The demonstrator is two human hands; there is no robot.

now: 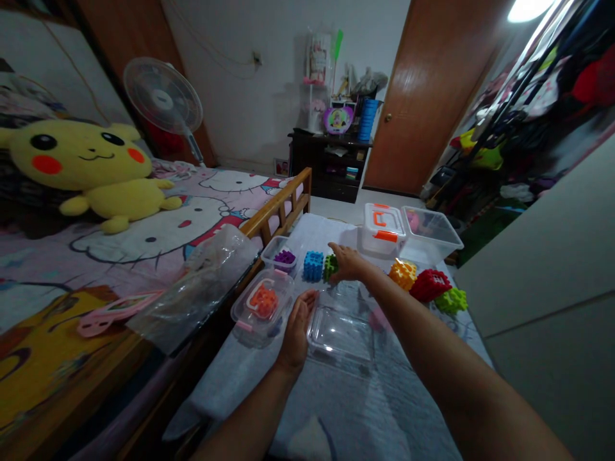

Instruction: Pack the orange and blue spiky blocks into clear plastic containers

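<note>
My right hand (pixel 348 262) reaches over the blanket with thumb and fingers around a small stack of green interlocking blocks (pixel 329 267), partly hidden behind the fingers. Just left of it stands a blue block stack (pixel 313 266). A clear plastic box (pixel 340 333) lies nearer to me, nothing visible inside. Cupped against its left wall is my left hand (pixel 298 323), fingers curled along the edge. On the left, a lidded clear box with pink clips (pixel 244 323) has an orange block piece (pixel 263 301) on it. Purple blocks (pixel 284 257) sit in a small clear tub (pixel 269 246).
Yellow (pixel 402 274), red (pixel 431 285) and lime-green (pixel 451 299) block stacks stand to the right. Behind are a clear box with orange latches (pixel 383 227) and an open clear bin (pixel 435 237). A wooden bed rail (pixel 276 211) and a plastic bag (pixel 196 288) border the left side.
</note>
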